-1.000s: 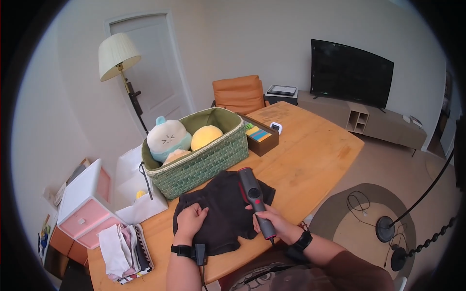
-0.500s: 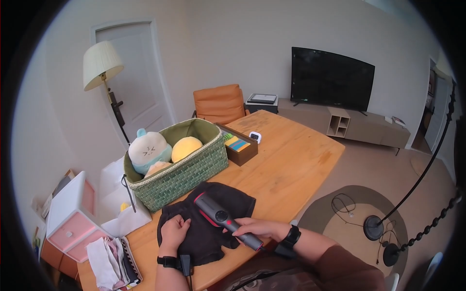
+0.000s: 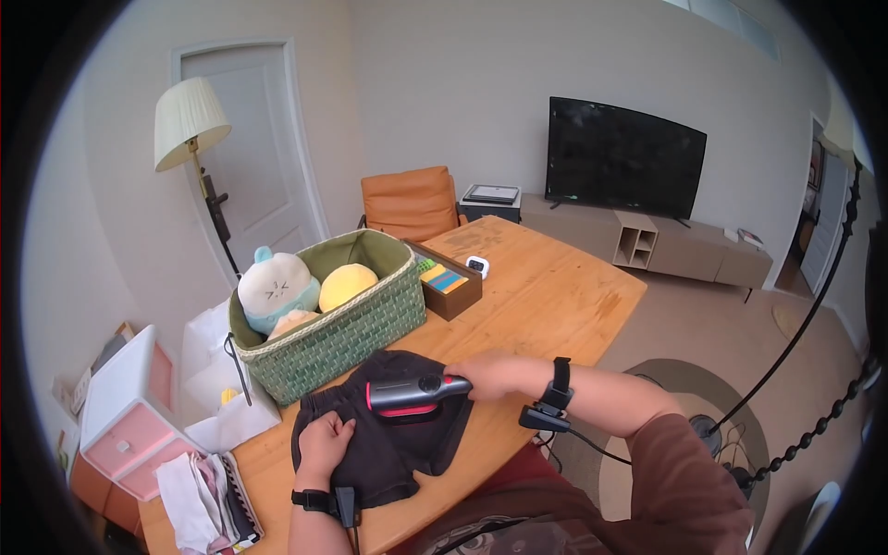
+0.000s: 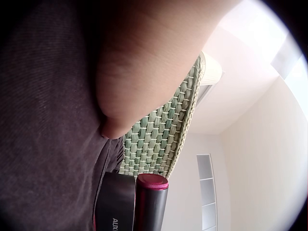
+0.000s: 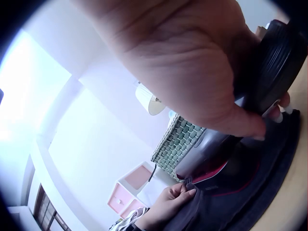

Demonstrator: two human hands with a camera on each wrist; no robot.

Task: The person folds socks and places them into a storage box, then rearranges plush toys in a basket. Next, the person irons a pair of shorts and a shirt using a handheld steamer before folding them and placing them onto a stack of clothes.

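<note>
A pair of dark shorts (image 3: 388,449) lies spread on the wooden table. My right hand (image 3: 492,374) grips the handle of a grey handheld garment steamer (image 3: 402,393), whose red-edged head lies flat over the shorts and points left. In the right wrist view, the thumb and fingers wrap round the steamer's handle (image 5: 281,62). At the left side of the shorts, my left hand (image 3: 326,440) pinches the cloth near the gathered waistband, fingers curled; the right wrist view shows this left hand (image 5: 172,199) just beyond the steamer's head.
A green woven basket (image 3: 342,338) with plush toys stands behind the shorts, beside a brown box (image 3: 453,301) of coloured items. Folded clothes (image 3: 199,509) lie at the table's left, near a white and pink drawer unit (image 3: 125,430). A cord (image 3: 597,446) hangs by my right wrist.
My right hand has swung the steamer from pointing away to lying sideways across the shorts, head to the left. The left hand stays on the cloth. The head view has shifted to the right.
</note>
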